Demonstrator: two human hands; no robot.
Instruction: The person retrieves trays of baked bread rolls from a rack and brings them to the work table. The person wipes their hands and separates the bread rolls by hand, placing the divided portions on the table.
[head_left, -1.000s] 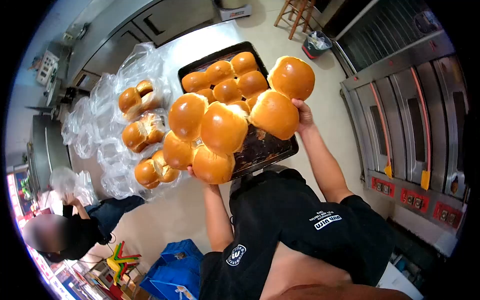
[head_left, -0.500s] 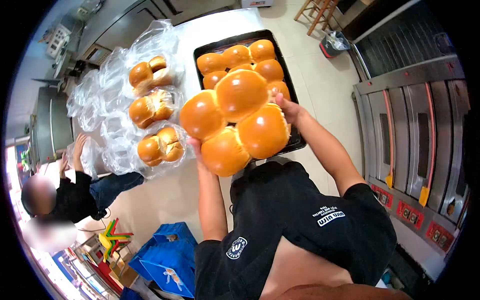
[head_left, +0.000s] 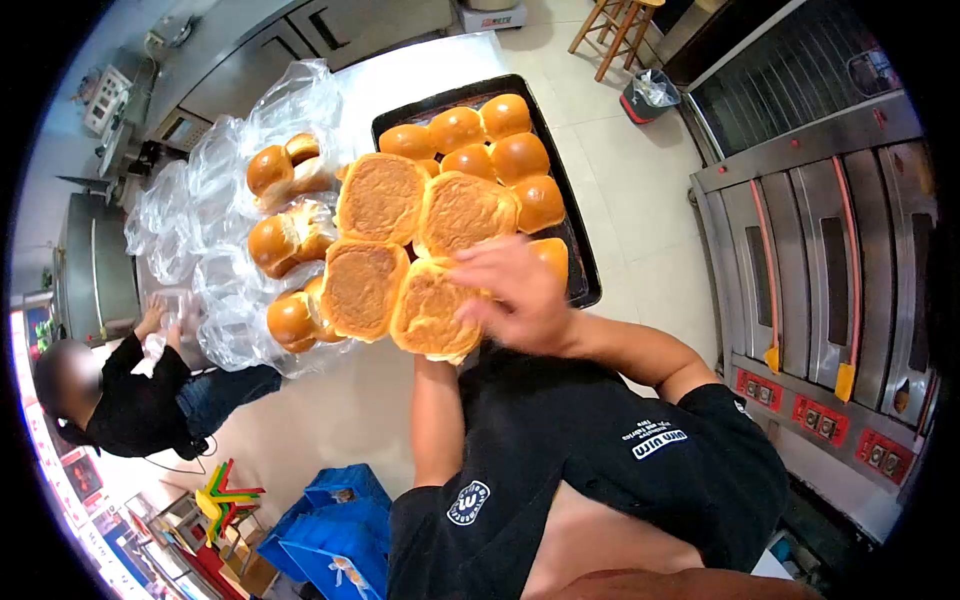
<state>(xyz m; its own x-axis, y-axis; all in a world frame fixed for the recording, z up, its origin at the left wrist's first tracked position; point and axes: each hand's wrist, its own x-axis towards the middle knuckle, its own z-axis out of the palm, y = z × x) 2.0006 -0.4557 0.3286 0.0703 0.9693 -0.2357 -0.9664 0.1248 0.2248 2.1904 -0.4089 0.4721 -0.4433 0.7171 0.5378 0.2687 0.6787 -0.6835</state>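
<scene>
A joined cluster of bread buns is held up with its flat brown undersides facing me. My left forearm reaches up beneath it; the left hand is hidden behind the buns and bears them from below. Over the cluster's lower right side is my right hand, fingers apart and slightly blurred, with nothing gripped. Whether its fingertips touch the buns I cannot tell. Behind the cluster, a black baking tray carries several glossy golden buns.
Clear plastic bags with bread portions cover the table's left side. Another person handles plastic at the far left. Blue crates stand below. Ovens line the right side; a small bin and wooden stool are behind.
The bun cluster has been turned over, from glossy tops to flat undersides, and sits further left. My right hand has let go of its edge and moved over it.
</scene>
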